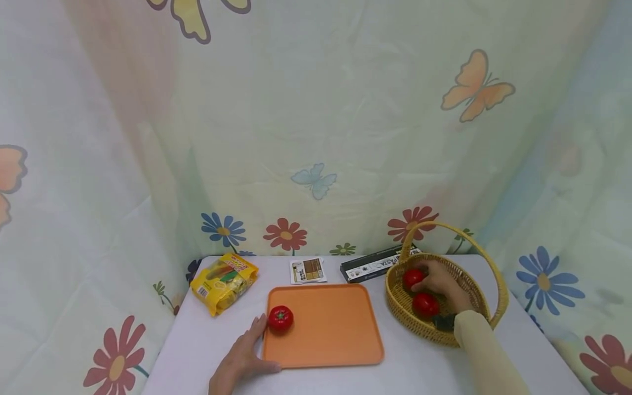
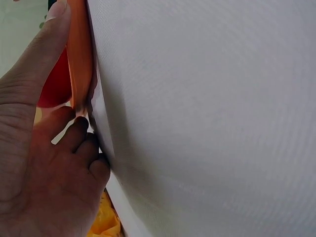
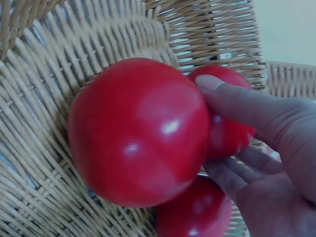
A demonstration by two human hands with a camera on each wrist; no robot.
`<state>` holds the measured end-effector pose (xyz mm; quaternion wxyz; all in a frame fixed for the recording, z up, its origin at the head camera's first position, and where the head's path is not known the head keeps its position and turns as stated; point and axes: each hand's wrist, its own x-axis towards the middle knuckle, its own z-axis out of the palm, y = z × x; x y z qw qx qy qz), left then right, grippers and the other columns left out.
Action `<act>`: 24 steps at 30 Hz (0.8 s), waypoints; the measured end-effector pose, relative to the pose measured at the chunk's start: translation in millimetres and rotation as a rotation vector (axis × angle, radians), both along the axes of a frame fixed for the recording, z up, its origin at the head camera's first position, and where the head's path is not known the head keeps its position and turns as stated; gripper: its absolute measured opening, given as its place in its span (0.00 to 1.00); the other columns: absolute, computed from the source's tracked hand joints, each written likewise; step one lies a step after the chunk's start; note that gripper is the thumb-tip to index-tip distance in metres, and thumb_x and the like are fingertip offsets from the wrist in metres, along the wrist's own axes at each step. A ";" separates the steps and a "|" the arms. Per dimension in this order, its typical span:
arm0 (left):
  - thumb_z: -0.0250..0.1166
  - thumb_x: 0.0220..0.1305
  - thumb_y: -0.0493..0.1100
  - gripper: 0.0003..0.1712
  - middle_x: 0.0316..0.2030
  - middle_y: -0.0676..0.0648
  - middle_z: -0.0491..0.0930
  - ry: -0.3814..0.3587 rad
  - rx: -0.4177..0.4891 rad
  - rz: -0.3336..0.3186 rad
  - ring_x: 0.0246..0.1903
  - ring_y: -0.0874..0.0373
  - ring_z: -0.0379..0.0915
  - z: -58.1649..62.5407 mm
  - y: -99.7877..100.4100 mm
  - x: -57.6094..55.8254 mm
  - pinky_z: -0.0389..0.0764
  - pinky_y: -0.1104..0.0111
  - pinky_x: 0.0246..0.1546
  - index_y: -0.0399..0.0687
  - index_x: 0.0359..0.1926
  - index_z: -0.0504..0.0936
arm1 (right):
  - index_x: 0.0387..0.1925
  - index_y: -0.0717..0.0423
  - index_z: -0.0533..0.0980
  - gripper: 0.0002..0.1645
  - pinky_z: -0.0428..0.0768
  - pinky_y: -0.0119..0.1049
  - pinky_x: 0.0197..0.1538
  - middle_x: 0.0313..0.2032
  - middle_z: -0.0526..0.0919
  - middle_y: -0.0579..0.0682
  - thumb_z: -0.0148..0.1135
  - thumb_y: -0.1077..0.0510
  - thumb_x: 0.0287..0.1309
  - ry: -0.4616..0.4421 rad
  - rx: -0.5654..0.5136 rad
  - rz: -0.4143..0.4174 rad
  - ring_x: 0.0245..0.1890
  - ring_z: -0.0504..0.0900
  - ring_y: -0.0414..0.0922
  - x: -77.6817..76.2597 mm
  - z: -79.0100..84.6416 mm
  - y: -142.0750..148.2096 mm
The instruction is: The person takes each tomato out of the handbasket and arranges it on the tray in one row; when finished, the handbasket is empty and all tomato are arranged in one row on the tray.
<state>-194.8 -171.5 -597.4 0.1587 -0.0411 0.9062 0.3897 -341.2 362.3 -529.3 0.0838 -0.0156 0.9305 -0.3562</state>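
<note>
In the head view my left hand (image 1: 242, 354) is spread round the near left corner of an orange tray (image 1: 326, 329). Its thumb lies along the tray's front edge and its fingers touch the left side. A red tomato (image 1: 280, 319) sits on the tray, close to those fingertips. My right hand (image 1: 439, 282) reaches into a wicker basket (image 1: 415, 323) and grips a tomato (image 3: 228, 136) between thumb and fingers. Around it in the right wrist view are a nearer tomato (image 3: 138, 133), which looms large, and another tomato (image 3: 195, 212) below, partly hidden.
A yellow food packet (image 1: 224, 282) lies at the table's left. Behind the tray are a small flat sachet (image 1: 307, 271) and a black pasta box (image 1: 370, 264), which the basket partly covers. The basket's tall handle (image 1: 496, 269) arches over my right forearm. A patterned curtain hangs behind.
</note>
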 end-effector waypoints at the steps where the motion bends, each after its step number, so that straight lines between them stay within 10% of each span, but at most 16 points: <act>1: 0.91 0.38 0.58 0.75 0.83 0.35 0.57 0.001 0.001 0.000 0.80 0.26 0.49 -0.3 -0.3 0.1 0.59 0.24 0.73 0.56 0.86 0.60 | 0.66 0.73 0.74 0.41 0.82 0.70 0.64 0.59 0.81 0.72 0.83 0.62 0.54 0.000 -0.004 0.004 0.57 0.79 0.68 1.0 1.8 -0.3; 24: 0.91 0.37 0.58 0.76 0.84 0.37 0.56 0.019 0.006 -0.011 0.81 0.27 0.49 -1.3 -2.5 0.0 0.58 0.25 0.74 0.54 0.86 0.60 | 0.75 0.66 0.67 0.50 0.84 0.63 0.65 0.69 0.76 0.72 0.81 0.49 0.62 0.044 -0.247 0.020 0.68 0.75 0.71 34.5 35.2 -12.8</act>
